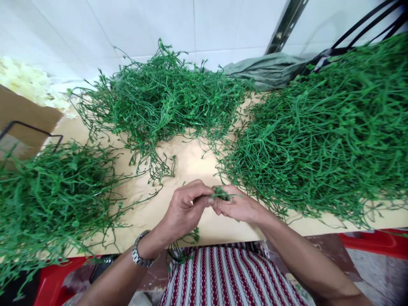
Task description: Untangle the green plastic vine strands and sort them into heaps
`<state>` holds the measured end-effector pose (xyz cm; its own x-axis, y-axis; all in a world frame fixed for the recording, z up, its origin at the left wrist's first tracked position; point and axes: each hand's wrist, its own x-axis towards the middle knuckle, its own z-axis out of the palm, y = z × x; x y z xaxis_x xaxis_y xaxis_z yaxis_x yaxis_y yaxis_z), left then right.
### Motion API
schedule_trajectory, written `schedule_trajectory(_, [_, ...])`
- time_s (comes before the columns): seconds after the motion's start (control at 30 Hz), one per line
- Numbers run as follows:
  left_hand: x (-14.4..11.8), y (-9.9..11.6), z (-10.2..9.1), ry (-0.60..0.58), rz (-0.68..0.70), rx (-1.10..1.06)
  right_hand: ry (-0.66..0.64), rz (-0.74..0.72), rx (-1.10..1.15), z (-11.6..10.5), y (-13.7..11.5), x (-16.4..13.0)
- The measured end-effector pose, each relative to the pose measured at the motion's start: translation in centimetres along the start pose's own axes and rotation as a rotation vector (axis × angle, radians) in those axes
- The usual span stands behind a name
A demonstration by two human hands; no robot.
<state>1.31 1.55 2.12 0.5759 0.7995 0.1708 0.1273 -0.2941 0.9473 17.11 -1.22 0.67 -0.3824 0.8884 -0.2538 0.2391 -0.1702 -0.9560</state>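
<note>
My left hand (186,204) and my right hand (237,205) meet over the table's front edge, fingertips together. A small bunch of thin green stems (222,193) is curled in my right hand, partly hidden by the fingers. My left thumb and forefinger pinch at the near end of this bunch. More stems (191,236) hang below my left wrist, which wears a metal watch (140,250). To the right lies a large heap of similar green stems (312,144) with small branched tips.
Other stem heaps lie at the back (172,97) and at the left (60,199) of the pale table (191,159). A cardboard box (25,114) and pale yellow pieces (28,83) are at far left. Red stools (376,243) stand below the table edge.
</note>
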Motion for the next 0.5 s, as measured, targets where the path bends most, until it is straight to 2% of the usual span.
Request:
schedule_trajectory(0.13, [-0.05, -0.21, -0.23, -0.066, -0.054, 0.1, 0.016, 0.031, -0.037, -0.17, 0.35, 0.11])
schedule_trajectory(0.27, [-0.02, -0.23, -0.47, -0.081, -0.112, 0.117, 0.083, -0.028, -0.091, -0.18, 0.78, 0.08])
schedule_trajectory(0.5, [-0.3, -0.13, -0.86, -0.03, -0.431, -0.308, 0.014, -0.073, -0.236, -0.51, 0.93, -0.09])
